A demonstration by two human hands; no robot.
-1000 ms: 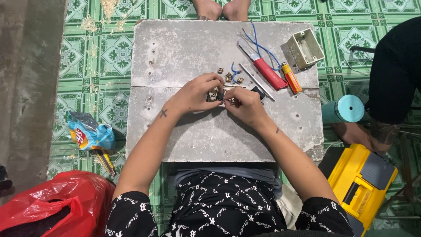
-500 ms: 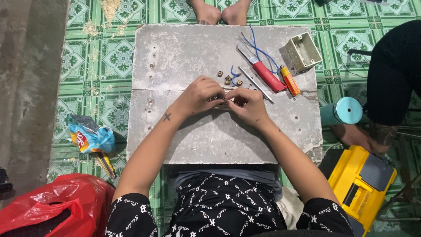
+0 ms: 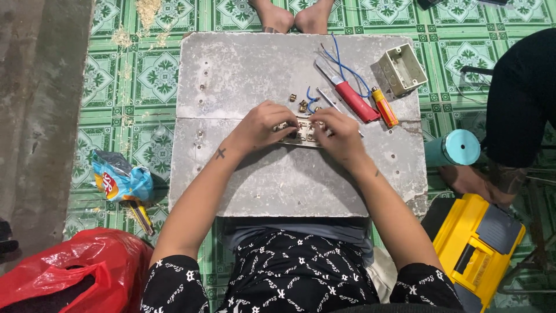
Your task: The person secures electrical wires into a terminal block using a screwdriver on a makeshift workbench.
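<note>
At the middle of the grey slab [image 3: 243, 174] | left hand [image 3: 263, 124] and right hand [image 3: 341, 136] both pinch a pale switch plate [image 3: 298, 134] | step: likely fitting its parts | next calls for brass pieces [image 3: 301, 104] just beyond, screwdriver [image 3: 350, 95] near far-right corner.

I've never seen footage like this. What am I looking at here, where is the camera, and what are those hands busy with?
No machine here: a person sits on a tiled floor, and a camera on their head looks down at their own arms. The left hand and right hand together hold a small pale electrical fitting, possibly a switch or socket part, over a grey slab used as a worktop. On the slab lie small brass pieces, a red-handled tool, an orange-handled screwdriver, blue wire and a beige junction box. Around it: a yellow toolbox, a red plastic bag, and another person's bare feet at the top.
</note>
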